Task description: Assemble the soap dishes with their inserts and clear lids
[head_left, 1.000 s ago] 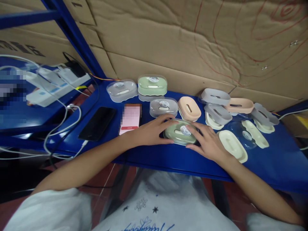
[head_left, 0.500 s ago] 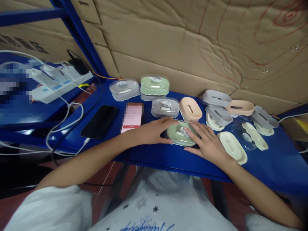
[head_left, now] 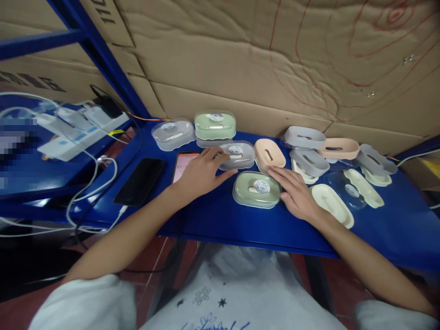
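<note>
A green soap box with a clear lid lies near the front of the blue table. My right hand rests flat beside its right end, fingers stretched out, touching its edge. My left hand has its fingers around the left end of a grey lidded soap box behind it. A peach tray stands just right of the grey box.
More lidded boxes, clear and green, stand at the back. Grey, peach and cream trays and a loose clear lid lie to the right. Two phones and cables lie at the left. Cardboard wall behind.
My left hand left the green box and moved back to the grey lidded box. My right hand slid off the green box's top to its right side.
</note>
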Demonstrator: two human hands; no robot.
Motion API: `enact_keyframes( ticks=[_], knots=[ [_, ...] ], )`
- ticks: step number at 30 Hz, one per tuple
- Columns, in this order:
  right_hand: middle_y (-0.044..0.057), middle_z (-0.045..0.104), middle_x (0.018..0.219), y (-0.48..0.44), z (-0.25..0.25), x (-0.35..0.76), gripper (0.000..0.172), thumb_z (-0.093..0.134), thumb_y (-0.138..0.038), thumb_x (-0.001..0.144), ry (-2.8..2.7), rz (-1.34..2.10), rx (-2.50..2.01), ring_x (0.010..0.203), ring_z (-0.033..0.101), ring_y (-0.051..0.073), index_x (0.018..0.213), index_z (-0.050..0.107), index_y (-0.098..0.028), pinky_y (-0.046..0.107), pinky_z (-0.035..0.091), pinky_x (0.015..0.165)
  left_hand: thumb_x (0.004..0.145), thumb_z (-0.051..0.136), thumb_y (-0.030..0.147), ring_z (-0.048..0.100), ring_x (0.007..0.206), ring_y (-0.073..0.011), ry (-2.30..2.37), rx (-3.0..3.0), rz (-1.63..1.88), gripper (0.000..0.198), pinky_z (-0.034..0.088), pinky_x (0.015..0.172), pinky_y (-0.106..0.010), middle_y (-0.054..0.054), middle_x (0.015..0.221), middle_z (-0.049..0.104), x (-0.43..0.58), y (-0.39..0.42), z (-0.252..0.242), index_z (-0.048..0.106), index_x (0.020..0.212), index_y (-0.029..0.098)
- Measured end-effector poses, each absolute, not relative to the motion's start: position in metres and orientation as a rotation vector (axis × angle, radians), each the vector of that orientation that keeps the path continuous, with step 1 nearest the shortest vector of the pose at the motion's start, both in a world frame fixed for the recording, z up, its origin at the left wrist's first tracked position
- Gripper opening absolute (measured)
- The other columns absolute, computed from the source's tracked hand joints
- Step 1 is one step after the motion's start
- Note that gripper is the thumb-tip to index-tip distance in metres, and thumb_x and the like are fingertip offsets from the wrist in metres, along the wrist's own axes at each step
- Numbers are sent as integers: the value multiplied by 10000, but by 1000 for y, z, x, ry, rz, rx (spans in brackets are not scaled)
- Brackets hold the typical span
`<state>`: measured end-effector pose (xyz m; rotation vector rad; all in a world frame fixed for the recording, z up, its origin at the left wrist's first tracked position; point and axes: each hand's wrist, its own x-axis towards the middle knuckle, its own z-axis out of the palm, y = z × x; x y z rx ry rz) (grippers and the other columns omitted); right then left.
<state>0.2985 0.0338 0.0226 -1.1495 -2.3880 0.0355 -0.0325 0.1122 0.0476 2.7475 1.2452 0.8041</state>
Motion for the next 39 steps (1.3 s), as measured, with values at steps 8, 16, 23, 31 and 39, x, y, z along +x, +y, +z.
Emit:
enact_keyframes(
  ticks=[8, 16, 23, 31, 39],
  knots=[
    [113, 489, 1667, 43, 20, 306, 587, 328, -486, 1135, -2297, 43, -1427, 1562, 431, 305, 1681, 374, -274, 586, 398, 1236, 1129, 400, 568, 177, 1675, -329, 892, 2555, 594, 692, 246, 1340, -582, -143, 1804, 170, -26, 113, 29, 240, 1717, 241],
    [131, 359, 1741, 45, 27, 309, 597, 359, -501, 1128, -2244, 111, -1471, 1624, 320, 303, 1669, 386, -251, 590, 338, 1298, 1131, 396, 563, 98, 1687, -334, 818, 2437, 640, 665, 200, 1346, -591, -122, 1819, 98, -22, 123, 28, 260, 1710, 265],
    [176, 649, 1492, 46, 48, 344, 502, 448, -465, 1100, -2029, -356, -1683, 1405, 585, 379, 1491, 602, -190, 604, 460, 1143, 1004, 715, 519, 531, 1458, -321, 472, 2490, 716, 526, 434, 1255, -513, -135, 1542, 554, -26, 105, 45, 628, 1464, 281],
    [169, 728, 1370, 50, 41, 369, 486, 481, -479, 1078, -2030, -369, -1896, 1241, 680, 396, 1401, 669, -169, 547, 515, 1031, 861, 885, 484, 545, 1401, -375, 429, 2737, 661, 590, 471, 1187, -576, -159, 1479, 574, -20, 96, 39, 659, 1349, 242],
    [161, 692, 1431, 45, 36, 363, 500, 471, -507, 1077, -2131, -338, -1867, 1306, 645, 404, 1419, 656, -192, 570, 516, 1012, 949, 805, 334, 535, 1432, -348, 584, 2794, 658, 511, 532, 1151, -529, -153, 1511, 509, -23, 104, 28, 563, 1390, 253]
  ],
)
